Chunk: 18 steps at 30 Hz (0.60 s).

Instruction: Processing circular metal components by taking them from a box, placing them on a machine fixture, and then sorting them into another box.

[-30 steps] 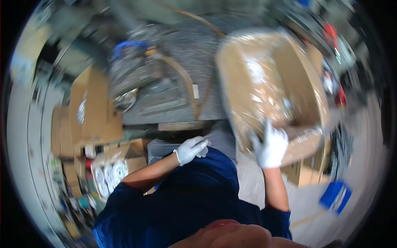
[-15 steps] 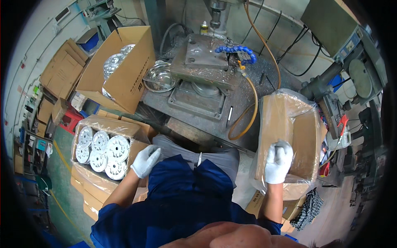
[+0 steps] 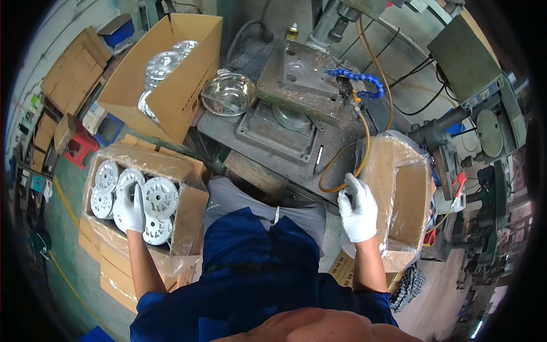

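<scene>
My left hand [image 3: 131,210], in a white glove, is over the open carton [image 3: 191,219] on the left. Its fingers reach across round silvery metal discs [image 3: 160,198] with cut-out patterns, standing in stacks. The fingers look stretched out, and their tips touch or hover just above a disc; which of the two I cannot tell. On the right, my right hand [image 3: 359,210], also gloved in white, is raised with fingers half bent and apart, nothing between them. It hovers beside the left edge of a plastic-lined carton [image 3: 411,199], close to the front of the machine table.
Ahead stands a machine table [image 3: 222,132] with a metal die block [image 3: 307,77], a blue segmented hose [image 3: 356,77] and a brown hose [image 3: 366,145]. A shiny steel bowl [image 3: 229,93] sits left of the block. A tall carton [image 3: 194,85] holds more shiny discs.
My left hand has moved left, from beside my lap to over the discs. My right hand has shifted left, away from above the lined carton. The view has turned slightly.
</scene>
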Tool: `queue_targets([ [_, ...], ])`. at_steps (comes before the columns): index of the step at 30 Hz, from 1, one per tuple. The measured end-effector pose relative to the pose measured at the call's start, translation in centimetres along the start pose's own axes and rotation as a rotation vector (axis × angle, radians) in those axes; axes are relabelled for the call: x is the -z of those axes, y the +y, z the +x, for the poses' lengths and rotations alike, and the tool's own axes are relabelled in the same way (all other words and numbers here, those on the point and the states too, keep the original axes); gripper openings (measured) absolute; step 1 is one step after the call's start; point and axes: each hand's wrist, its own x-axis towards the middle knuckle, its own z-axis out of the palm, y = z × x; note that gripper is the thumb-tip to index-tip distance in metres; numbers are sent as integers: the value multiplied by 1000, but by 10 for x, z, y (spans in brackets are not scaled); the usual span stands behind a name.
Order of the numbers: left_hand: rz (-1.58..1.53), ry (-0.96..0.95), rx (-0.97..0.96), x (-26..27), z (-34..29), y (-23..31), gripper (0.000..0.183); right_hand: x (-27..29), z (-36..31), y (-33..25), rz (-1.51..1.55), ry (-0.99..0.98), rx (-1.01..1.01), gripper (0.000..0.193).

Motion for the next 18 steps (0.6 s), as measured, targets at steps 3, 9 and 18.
queue_targets([
  [3,195,-56,153,0,-4,-30,33,-2,18,-14,7,-24,85,43],
  [9,201,-145,206,7,-11,-53,40,19,85,-36,-270,216,364,40],
  [18,430,-257,598,22,-9,-66,66,-31,51,-44,52,-364,413,27],
])
